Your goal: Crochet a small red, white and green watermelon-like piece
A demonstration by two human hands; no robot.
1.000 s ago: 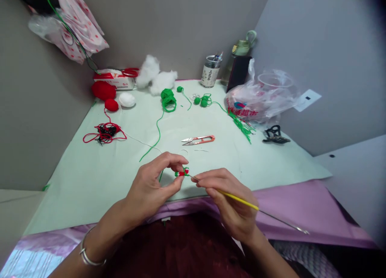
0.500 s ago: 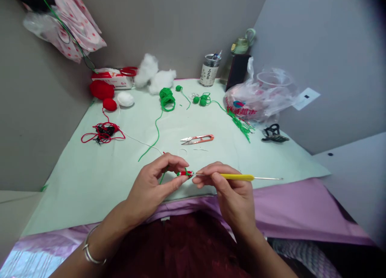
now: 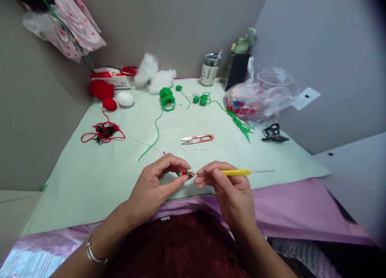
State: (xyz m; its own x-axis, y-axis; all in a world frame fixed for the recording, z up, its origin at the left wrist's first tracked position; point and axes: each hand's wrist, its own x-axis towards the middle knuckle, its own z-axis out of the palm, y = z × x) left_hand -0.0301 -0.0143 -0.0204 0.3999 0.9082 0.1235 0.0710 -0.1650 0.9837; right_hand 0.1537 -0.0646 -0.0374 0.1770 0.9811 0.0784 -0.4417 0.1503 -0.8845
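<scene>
Between the thumb and fingers of my left hand [image 3: 159,177] is a small red, green and white crochet piece [image 3: 186,174], partly covered by the fingertips. My right hand [image 3: 230,185] is closed round a crochet hook [image 3: 237,172] with a yellow handle and metal at both ends. The hook's left tip meets the right edge of the piece; whether it is inside a stitch I cannot tell. A white strand [image 3: 140,141] runs from the left toward my left hand. Just beyond the hands lie thread snips [image 3: 197,139] with an orange handle.
Red yarn balls [image 3: 101,89], a white yarn ball [image 3: 125,99] and tangled red and black yarn [image 3: 104,132] lie left. Green yarn [image 3: 167,99] and white stuffing [image 3: 163,81] are farther back. A plastic bag [image 3: 256,97], a bottle [image 3: 240,45] and a black claw clip [image 3: 274,133] stand right.
The hook has tilted, its right end rising and shifting left along with slight movement of my right hand. My left hand still pinches the crochet piece, which has turned slightly.
</scene>
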